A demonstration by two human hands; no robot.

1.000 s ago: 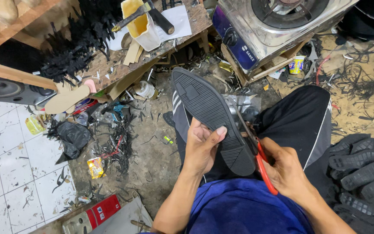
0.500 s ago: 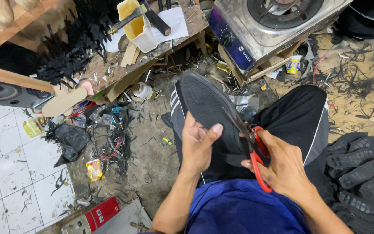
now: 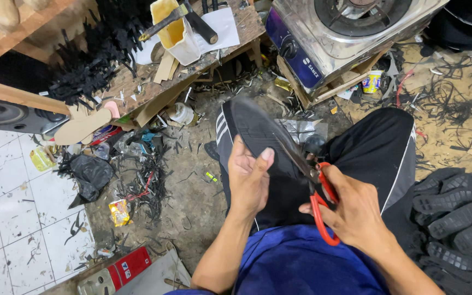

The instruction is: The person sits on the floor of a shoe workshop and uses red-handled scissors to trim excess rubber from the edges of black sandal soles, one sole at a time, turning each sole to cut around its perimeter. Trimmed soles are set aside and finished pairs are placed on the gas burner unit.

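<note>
Here, trimming of a black shoe sole (image 3: 258, 131) is judged to be in hand. The sole is held at frame centre over the lap, gripped by the left hand (image 3: 248, 180) with fingers wrapped around its near end. Red-handled scissors (image 3: 315, 188) are grasped by the right hand (image 3: 356, 210), blades laid along the sole's right edge. Steady guidance along that edge appears required next.

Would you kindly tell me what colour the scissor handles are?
Red. The scissor handles, gripped by the right hand, show best in the head view.
</note>
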